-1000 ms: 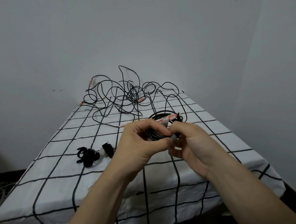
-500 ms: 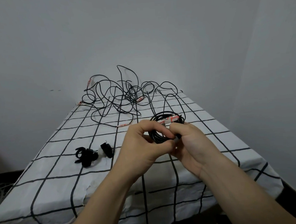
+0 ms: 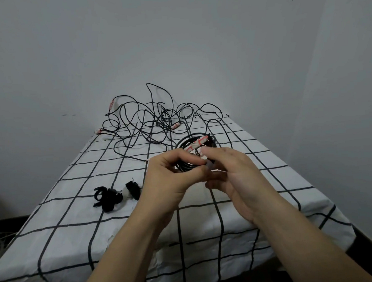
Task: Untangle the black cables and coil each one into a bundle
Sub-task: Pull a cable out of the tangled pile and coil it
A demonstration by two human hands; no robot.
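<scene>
Your left hand and right hand both grip the coiled cable; tangled cables lie beyond them.

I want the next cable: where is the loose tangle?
Head view: the loose tangle lies centre-left at the table's far end by the wall, behind the coiled bundle.

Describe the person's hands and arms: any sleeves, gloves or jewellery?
The left hand and right hand are bare: no gloves, rings or markings visible. The left forearm and right forearm are also bare to the frame edge: no sleeves, watch or bands.
</scene>
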